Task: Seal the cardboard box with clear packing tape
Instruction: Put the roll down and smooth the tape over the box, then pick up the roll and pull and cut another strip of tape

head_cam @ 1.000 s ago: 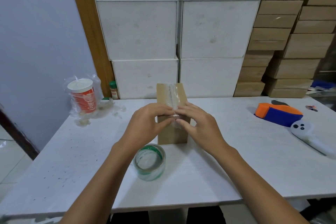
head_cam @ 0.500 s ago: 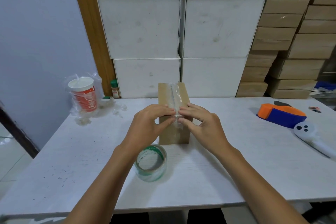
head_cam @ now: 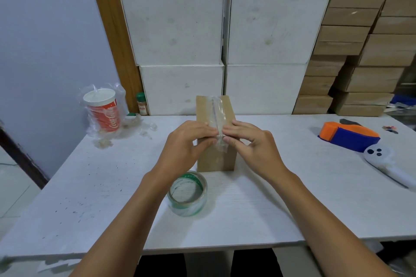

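A small brown cardboard box point(head_cam: 203, 105) stands at the middle of the white table point(head_cam: 90, 198). A strip of clear tape point(head_cam: 216, 108) runs along its top seam and hangs crumpled over the near edge. My left hand point(head_cam: 186, 141) and my right hand point(head_cam: 249, 144) meet at that near top edge, fingertips pinching and pressing the tape end against the box. The roll of clear packing tape point(head_cam: 188, 193), with a green and white core, lies flat on the table just in front of the box, under my left wrist.
A red and white cola cup in a plastic bag point(head_cam: 102, 110) and a small spice bottle point(head_cam: 141, 104) stand at the back left. An orange and blue tape dispenser point(head_cam: 349, 136) and a white controller point(head_cam: 382, 159) lie on the right. White and brown boxes are stacked behind the table.
Both hands stay at the box's near top edge and have shifted only slightly along the tape. Box and roll have not moved.
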Demonstrator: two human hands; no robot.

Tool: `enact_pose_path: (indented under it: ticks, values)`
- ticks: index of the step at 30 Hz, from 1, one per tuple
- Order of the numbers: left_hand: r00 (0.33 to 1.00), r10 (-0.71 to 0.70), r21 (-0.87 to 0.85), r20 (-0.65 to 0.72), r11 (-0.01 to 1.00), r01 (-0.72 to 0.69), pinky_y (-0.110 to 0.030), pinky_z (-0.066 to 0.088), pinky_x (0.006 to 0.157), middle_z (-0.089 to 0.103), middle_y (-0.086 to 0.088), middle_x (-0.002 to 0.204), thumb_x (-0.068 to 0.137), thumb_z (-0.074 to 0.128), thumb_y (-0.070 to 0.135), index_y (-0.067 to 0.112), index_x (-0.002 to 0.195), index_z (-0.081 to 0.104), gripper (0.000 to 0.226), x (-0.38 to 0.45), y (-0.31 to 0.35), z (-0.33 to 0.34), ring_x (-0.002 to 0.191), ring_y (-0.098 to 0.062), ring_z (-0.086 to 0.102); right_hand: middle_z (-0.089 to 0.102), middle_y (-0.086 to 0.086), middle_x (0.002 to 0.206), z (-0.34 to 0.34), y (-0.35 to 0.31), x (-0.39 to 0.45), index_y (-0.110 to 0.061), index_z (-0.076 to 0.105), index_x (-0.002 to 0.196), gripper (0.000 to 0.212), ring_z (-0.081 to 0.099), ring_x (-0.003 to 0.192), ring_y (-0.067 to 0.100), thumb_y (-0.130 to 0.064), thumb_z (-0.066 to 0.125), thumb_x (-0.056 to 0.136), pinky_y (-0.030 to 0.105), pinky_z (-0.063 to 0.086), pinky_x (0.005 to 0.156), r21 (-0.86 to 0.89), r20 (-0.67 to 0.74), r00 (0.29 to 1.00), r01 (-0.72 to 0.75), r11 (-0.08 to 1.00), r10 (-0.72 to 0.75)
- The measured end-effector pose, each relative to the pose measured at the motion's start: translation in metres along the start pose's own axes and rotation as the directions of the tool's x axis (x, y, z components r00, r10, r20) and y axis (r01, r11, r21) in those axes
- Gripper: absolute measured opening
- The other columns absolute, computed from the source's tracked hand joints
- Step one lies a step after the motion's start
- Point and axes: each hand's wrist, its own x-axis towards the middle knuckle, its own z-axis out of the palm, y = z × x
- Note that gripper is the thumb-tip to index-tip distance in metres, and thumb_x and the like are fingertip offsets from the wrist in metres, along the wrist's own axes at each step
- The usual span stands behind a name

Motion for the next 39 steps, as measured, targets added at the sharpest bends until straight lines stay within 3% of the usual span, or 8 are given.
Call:
enact_pose_path:
  ticks: [3,11,16,21,26,31,35,39]
  values:
    - [1.0,-0.008,-0.003,-0.025,1.0,0.008,-0.03,0.057,0.1,0.083,0.009,0.112,0.089,0.085,0.018,0.021,0.111,0.087,0.023,-0.001,-0.001,0.003,0.115,-0.012,0.072,0.083,-0.004,0.117,0.001,0.0,-0.001,-0.017,0.087,0.111,0.022,0.069,0.13,0.013,-0.013,0.086,0.089,0.032,0.053,0.112,0.02,-0.005,1.0,0.002,1.0,-0.002]
    - [0.999,-0.022,-0.008,-0.023,1.0,0.022,-0.03,0.058,0.1,0.084,0.007,0.111,0.089,0.085,0.017,0.021,0.11,0.087,0.021,-0.001,0.003,0.002,0.114,-0.012,0.072,0.084,-0.006,0.117,0.002,0.0,-0.002,-0.019,0.088,0.109,0.02,0.068,0.131,0.01,-0.013,0.085,0.09,0.031,0.052,0.113,0.061,-0.009,0.999,-0.031,0.998,0.032]
    - [0.999,-0.009,0.027,0.035,1.0,0.008,-0.018,0.048,0.098,0.078,0.007,0.116,0.096,0.078,0.021,0.022,0.116,0.08,0.019,-0.003,0.008,0.001,0.112,-0.011,0.065,0.081,-0.009,0.122,0.004,-0.004,-0.005,-0.019,0.085,0.115,0.02,0.065,0.135,0.009,-0.018,0.082,0.095,0.031,0.05,0.114,0.013,-0.008,1.0,-0.027,1.0,0.027]
    - [0.992,0.009,0.037,0.129,0.999,-0.014,-0.023,0.047,0.098,0.07,0.01,0.117,0.1,0.071,0.017,0.022,0.117,0.071,0.018,0.003,0.008,0.0,0.112,-0.012,0.058,0.07,-0.01,0.137,0.006,-0.01,-0.008,-0.02,0.072,0.127,0.026,0.053,0.145,0.014,-0.023,0.072,0.102,0.034,0.044,0.118,-0.081,0.091,0.996,0.022,0.996,-0.015]
    - [0.993,-0.073,0.015,0.097,0.997,0.072,-0.034,0.05,0.11,0.062,0.005,0.14,0.099,0.073,0.02,0.022,0.129,0.071,0.03,0.002,0.001,-0.003,0.131,-0.014,0.055,0.065,-0.008,0.143,0.007,-0.014,-0.006,-0.019,0.067,0.134,0.03,0.045,0.151,0.014,-0.024,0.068,0.104,0.033,0.04,0.121,-0.105,0.12,0.993,0.011,0.994,0.002]
    - [0.987,-0.147,-0.002,0.071,0.989,0.147,-0.033,0.055,0.103,0.063,0.012,0.139,0.102,0.071,0.026,0.029,0.135,0.067,0.034,-0.015,-0.005,-0.021,0.13,-0.01,0.057,0.049,-0.006,0.165,0.009,-0.015,-0.015,-0.021,0.058,0.15,0.048,0.025,0.158,0.004,-0.031,0.069,0.104,0.015,0.016,0.124,-0.165,0.166,0.986,0.027,0.986,0.001]
    - [0.949,-0.3,-0.051,0.097,0.951,0.306,-0.026,0.052,0.101,0.066,0.018,0.134,0.105,0.064,0.033,0.034,0.144,0.06,0.039,-0.035,-0.007,-0.029,0.125,-0.004,0.061,0.053,0.005,0.162,0.021,-0.021,-0.027,-0.017,0.061,0.146,0.045,0.034,0.159,0.023,-0.023,0.07,0.102,0.041,0.021,0.131,-0.249,0.138,0.981,0.168,0.954,-0.137]
    - [0.898,-0.412,-0.113,0.158,0.895,0.431,-0.034,0.055,0.101,0.075,0.012,0.122,0.108,0.059,0.032,0.03,0.134,0.068,0.028,-0.044,-0.012,-0.038,0.117,-0.004,0.066,0.067,0.012,0.146,0.037,-0.026,-0.041,-0.01,0.074,0.127,0.031,0.054,0.146,0.036,-0.013,0.073,0.096,0.058,0.029,0.128,-0.391,0.085,0.924,0.375,0.841,-0.373]
